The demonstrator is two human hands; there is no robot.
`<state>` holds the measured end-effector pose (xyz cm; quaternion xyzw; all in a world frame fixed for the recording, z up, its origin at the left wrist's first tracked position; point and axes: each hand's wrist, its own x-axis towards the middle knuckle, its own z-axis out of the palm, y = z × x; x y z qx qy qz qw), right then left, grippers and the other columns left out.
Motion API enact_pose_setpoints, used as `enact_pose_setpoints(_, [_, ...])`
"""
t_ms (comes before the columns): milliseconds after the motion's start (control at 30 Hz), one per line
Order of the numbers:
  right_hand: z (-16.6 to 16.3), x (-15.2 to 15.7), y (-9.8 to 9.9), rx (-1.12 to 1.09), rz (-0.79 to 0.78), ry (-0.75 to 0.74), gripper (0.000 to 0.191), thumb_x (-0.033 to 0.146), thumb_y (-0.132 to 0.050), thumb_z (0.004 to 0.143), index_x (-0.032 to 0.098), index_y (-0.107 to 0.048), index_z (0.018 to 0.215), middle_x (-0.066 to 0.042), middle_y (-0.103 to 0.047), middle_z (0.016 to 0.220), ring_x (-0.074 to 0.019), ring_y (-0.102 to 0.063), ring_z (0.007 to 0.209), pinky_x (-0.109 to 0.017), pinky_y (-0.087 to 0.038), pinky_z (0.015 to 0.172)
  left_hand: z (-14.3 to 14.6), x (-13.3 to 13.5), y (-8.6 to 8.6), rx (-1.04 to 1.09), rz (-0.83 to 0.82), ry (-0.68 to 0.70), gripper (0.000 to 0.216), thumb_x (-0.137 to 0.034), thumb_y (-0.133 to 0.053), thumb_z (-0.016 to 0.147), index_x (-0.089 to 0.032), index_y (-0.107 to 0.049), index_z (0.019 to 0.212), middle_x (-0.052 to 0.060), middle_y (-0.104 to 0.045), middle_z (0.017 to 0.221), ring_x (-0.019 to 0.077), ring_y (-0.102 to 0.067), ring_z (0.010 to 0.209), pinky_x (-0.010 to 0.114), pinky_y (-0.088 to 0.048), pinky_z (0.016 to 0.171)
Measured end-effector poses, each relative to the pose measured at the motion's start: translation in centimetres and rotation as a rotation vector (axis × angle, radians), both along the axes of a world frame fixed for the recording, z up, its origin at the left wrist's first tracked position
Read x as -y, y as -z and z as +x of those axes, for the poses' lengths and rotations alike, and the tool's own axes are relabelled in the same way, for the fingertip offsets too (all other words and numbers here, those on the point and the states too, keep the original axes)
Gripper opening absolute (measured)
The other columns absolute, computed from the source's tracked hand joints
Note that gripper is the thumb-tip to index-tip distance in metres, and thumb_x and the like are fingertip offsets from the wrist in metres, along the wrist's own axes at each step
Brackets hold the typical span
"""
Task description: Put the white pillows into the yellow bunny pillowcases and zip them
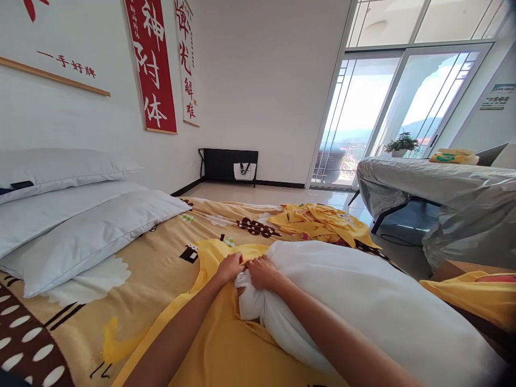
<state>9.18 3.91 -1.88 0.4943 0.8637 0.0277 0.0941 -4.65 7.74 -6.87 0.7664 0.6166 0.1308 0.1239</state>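
A plump white pillow point(355, 285) lies across the right front of the bed, its left end bunched into folds. Under and beside that end spreads a smooth yellow pillowcase point(213, 333). My left hand point(231, 266) is closed on the pillowcase's edge, close to the bunched pillow end. Right beside it, almost touching, my right hand point(261, 272) grips the gathered corner of the pillow. Yellow fabric shows just behind both hands. The fingertips are partly hidden, so I cannot tell how much cloth is in each grip.
White pillows point(100, 226) are stacked at the left on a patterned blanket point(161, 290). A heap of yellow cloth point(322, 223) lies at the bed's far edge. To the right are a plastic-covered table point(443, 174) and a cardboard box point(463, 267) with yellow cloth.
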Motion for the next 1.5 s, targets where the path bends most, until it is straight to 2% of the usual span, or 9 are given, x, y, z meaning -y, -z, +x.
enact_pose_setpoints(367, [2.8, 8.5, 2.0, 0.022, 0.273, -0.208, 0.032, 0.016, -0.041, 0.088, 0.016, -0.059, 0.115, -0.017, -0.06, 0.119, -0.0317, -0.049, 0.117, -0.047, -0.033, 0.097, 1.3, 0.0, 1.7, -0.189, 0.102, -0.109, 0.033, -0.014, -0.029, 0.092, -0.009, -0.059, 0.106, 0.02, -0.065, 0.097, 0.0288, -0.064, 0.09, 0.039, -0.047, 0.075])
enact_pose_setpoints(533, [4.5, 5.9, 0.0, -0.11, 0.069, -0.203, 0.025, 0.011, -0.043, 0.085, 0.02, -0.063, 0.098, -0.008, -0.069, 0.095, -0.0218, -0.061, 0.094, -0.034, -0.038, 0.083, 0.3, 3.8, 1.1, -0.244, 0.253, -0.042, 0.036, -0.014, -0.03, 0.092, -0.014, -0.052, 0.121, 0.019, -0.055, 0.119, 0.0302, -0.05, 0.114, 0.045, -0.038, 0.094])
enact_pose_setpoints(700, [4.4, 2.0, -1.7, -0.164, -0.033, -0.124, 0.028, 0.009, -0.046, 0.077, 0.022, -0.066, 0.091, -0.005, -0.071, 0.093, -0.0198, -0.064, 0.085, -0.027, -0.038, 0.066, -1.6, 8.4, 2.1, -0.246, 0.239, 0.472, 0.023, -0.021, -0.047, 0.086, -0.021, -0.059, 0.106, 0.011, -0.058, 0.115, 0.0268, -0.05, 0.111, 0.042, -0.032, 0.098])
enact_pose_setpoints(833, [4.2, 0.4, -1.7, -0.185, -0.027, -0.076, 0.029, 0.007, -0.046, 0.074, 0.018, -0.068, 0.089, -0.008, -0.071, 0.096, -0.0209, -0.064, 0.088, -0.026, -0.039, 0.066, -1.9, 9.5, 2.6, -0.199, 0.11, 0.354, 0.026, -0.024, -0.051, 0.081, -0.019, -0.058, 0.106, 0.009, -0.063, 0.104, 0.0242, -0.059, 0.095, 0.038, -0.039, 0.088])
enact_pose_setpoints(933, [3.8, -0.4, -1.9, -0.179, -0.004, -0.02, 0.026, 0.008, -0.046, 0.075, 0.014, -0.068, 0.088, -0.013, -0.069, 0.1, -0.0229, -0.064, 0.09, -0.028, -0.042, 0.069, -1.6, 10.1, 1.2, -0.29, 0.045, 0.358, 0.025, -0.028, -0.043, 0.086, -0.017, -0.064, 0.088, 0.01, -0.066, 0.081, 0.0244, -0.061, 0.077, 0.043, -0.038, 0.087])
enact_pose_setpoints(1067, [1.6, 0.1, -1.7, -0.16, 0.055, 0.043, 0.029, 0.008, -0.04, 0.083, 0.008, -0.068, 0.093, -0.02, -0.068, 0.098, -0.0259, -0.064, 0.088, -0.033, -0.043, 0.071, -1.1, 12.4, -2.0, -0.215, 0.061, 0.623, 0.023, -0.034, -0.047, 0.083, -0.022, -0.066, 0.075, 0.006, -0.067, 0.077, 0.0238, -0.06, 0.079, 0.042, -0.037, 0.09])
enact_pose_setpoints(1167, [-0.2, 2.2, 0.1, -0.176, 0.086, -0.061, 0.029, 0.015, -0.039, 0.088, 0.011, -0.067, 0.097, -0.017, -0.066, 0.103, -0.025, -0.06, 0.097, -0.035, -0.041, 0.079, -0.8, 13.8, -3.0, -0.141, 0.131, 0.609, 0.015, -0.03, -0.051, 0.078, -0.021, -0.063, 0.076, 0.007, -0.067, 0.08, 0.0227, -0.059, 0.079, 0.037, -0.041, 0.081])
enact_pose_setpoints(1333, [0.8, 5.5, 4.0, -0.073, 0.011, -0.556, 0.017, 0.023, -0.051, 0.085, 0.016, -0.066, 0.081, -0.008, -0.068, 0.088, -0.0215, -0.059, 0.088, -0.032, -0.041, 0.073, -0.3, 13.4, -1.7, -0.152, 0.183, 0.475, 0.022, -0.027, -0.044, 0.079, -0.02, -0.052, 0.059, 0.006, -0.06, 0.062, 0.0188, -0.054, 0.063, 0.036, -0.039, 0.072])
enact_pose_setpoints(1500, [3.4, 8.4, 3.6, -0.091, 0.158, -0.542, 0.023, 0.013, -0.045, 0.084, 0.014, -0.067, 0.09, -0.012, -0.068, 0.09, -0.0238, -0.057, 0.091, -0.038, -0.04, 0.083, -0.3, 12.2, -2.4, -0.107, 0.259, 0.449, 0.022, -0.025, -0.042, 0.08, -0.019, -0.048, 0.059, 0.004, -0.059, 0.063, 0.0165, -0.053, 0.064, 0.035, -0.036, 0.076])
